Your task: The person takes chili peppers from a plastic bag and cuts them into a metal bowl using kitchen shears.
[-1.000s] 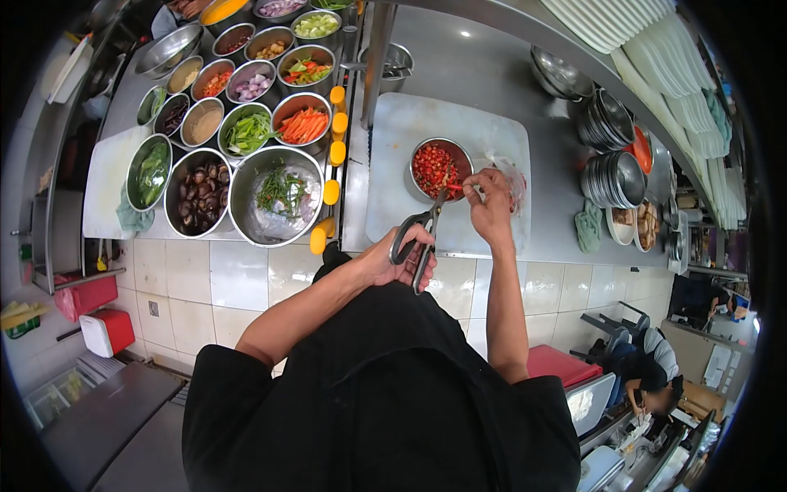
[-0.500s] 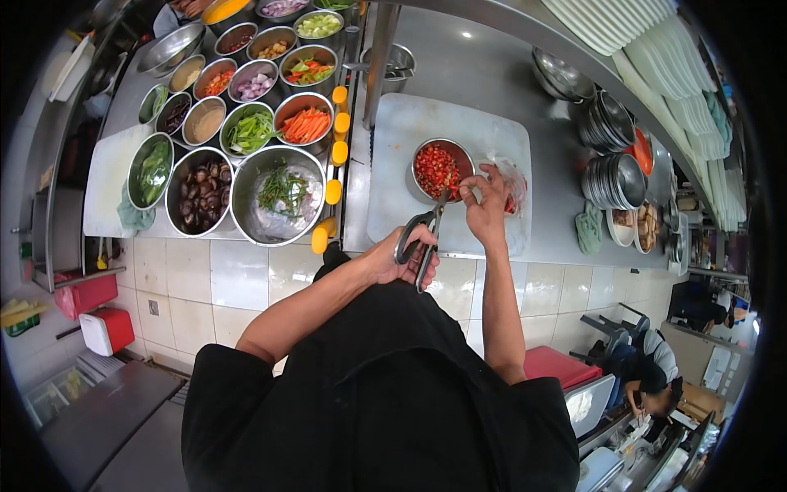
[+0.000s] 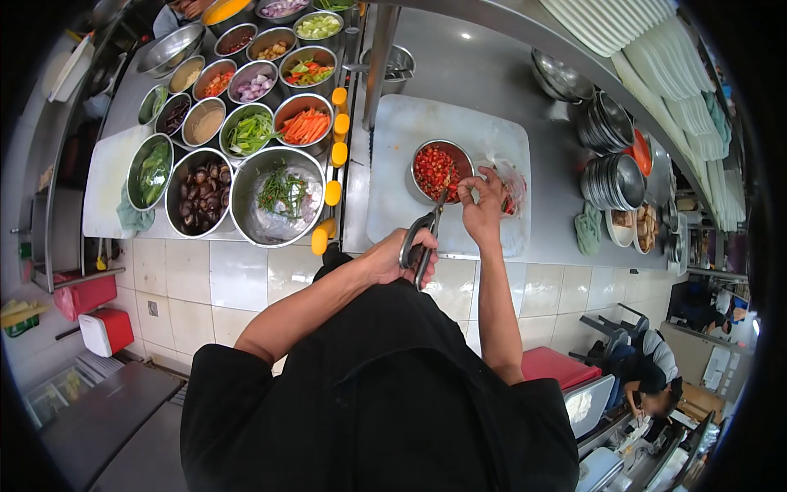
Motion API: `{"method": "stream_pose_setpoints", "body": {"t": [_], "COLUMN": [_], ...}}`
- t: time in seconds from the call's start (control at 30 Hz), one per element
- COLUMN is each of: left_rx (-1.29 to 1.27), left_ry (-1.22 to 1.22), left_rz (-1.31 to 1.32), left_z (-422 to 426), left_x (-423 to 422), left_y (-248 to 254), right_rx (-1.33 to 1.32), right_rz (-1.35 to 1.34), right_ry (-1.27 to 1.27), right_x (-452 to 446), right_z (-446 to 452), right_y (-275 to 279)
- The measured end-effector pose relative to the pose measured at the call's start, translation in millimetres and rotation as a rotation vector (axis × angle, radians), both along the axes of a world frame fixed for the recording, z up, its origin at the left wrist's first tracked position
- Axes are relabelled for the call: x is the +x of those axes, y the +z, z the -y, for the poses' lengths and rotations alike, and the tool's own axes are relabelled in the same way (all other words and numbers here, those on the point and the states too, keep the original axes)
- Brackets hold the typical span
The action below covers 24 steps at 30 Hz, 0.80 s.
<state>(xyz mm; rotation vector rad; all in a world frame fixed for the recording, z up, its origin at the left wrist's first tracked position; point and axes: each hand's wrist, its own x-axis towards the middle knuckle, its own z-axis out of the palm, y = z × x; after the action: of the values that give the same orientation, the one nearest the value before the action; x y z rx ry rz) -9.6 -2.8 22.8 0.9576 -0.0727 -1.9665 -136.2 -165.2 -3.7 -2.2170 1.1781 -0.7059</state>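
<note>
My left hand [image 3: 402,256] is wrapped round the handles of black-handled scissors [image 3: 421,223], whose blades look closed and point up to the near rim of a steel bowl. Cut red chilli pieces [image 3: 436,170] fill much of that bowl [image 3: 416,188]. Just right of the rim, my right hand [image 3: 482,202] has its thumb and index finger bent together; whatever is between them is too small to make out. Behind this hand lies a clear plastic bag [image 3: 513,182] with red chillies inside. Bowl and bag both rest on a white cutting board [image 3: 399,123].
Many steel containers of cut vegetables stand at the left, including carrots [image 3: 304,125] and mushrooms [image 3: 198,197]. Yellow-capped bottles [image 3: 333,193] line the counter gap. Stacked metal bowls [image 3: 613,182] and a green cloth [image 3: 588,227] are at the right. A person [image 3: 652,379] is at lower right.
The red chilli seen in my right fingers a second ago no longer shows. My right hand has shifted slightly, and the scissor handles have drawn closer together.
</note>
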Motion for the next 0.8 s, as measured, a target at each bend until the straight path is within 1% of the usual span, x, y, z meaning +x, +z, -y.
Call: {"method": "stream_pose_setpoints", "body": {"t": [0.03, 0.17, 0.2, 0.33, 0.43, 0.53, 0.63, 0.73, 0.8], "left_rx": [-0.014, -0.008, -0.012, 0.008, -0.008, -0.036, -0.019, 0.015, 0.000], "left_ry": [0.028, 0.004, -0.026, -0.082, -0.031, 0.003, -0.040, -0.060, -0.043], "left_rz": [0.035, 0.133, 0.044, -0.070, 0.033, 0.180, 0.125, -0.049, -0.001], "left_z": [0, -5, -8, -6, -3, -5, -9, -8, -5], "left_x": [-1, 4, 5, 3, 2, 4, 5, 2, -1], "left_y": [-2, 0, 4, 4, 6, -2, 4, 4, 2], "right_rx": [-0.005, -0.009, -0.001, 0.014, 0.014, -0.022, -0.031, -0.017, -0.005], "right_rz": [-0.008, -0.008, 0.007, 0.030, 0.041, 0.014, 0.031, 0.052, 0.061], "right_ry": [-0.003, -0.034, -0.040, -0.028, -0.030, -0.047, -0.070, -0.062, -0.056], "right_x": [0, -4, -4, 0, 3, 1, 0, 2, 4], "right_z": [0, 4, 4, -1, -2, -1, -2, -4, -4], "right_y": [-2, -7, -7, -4, -9, -12, -11, -10, -12]}}
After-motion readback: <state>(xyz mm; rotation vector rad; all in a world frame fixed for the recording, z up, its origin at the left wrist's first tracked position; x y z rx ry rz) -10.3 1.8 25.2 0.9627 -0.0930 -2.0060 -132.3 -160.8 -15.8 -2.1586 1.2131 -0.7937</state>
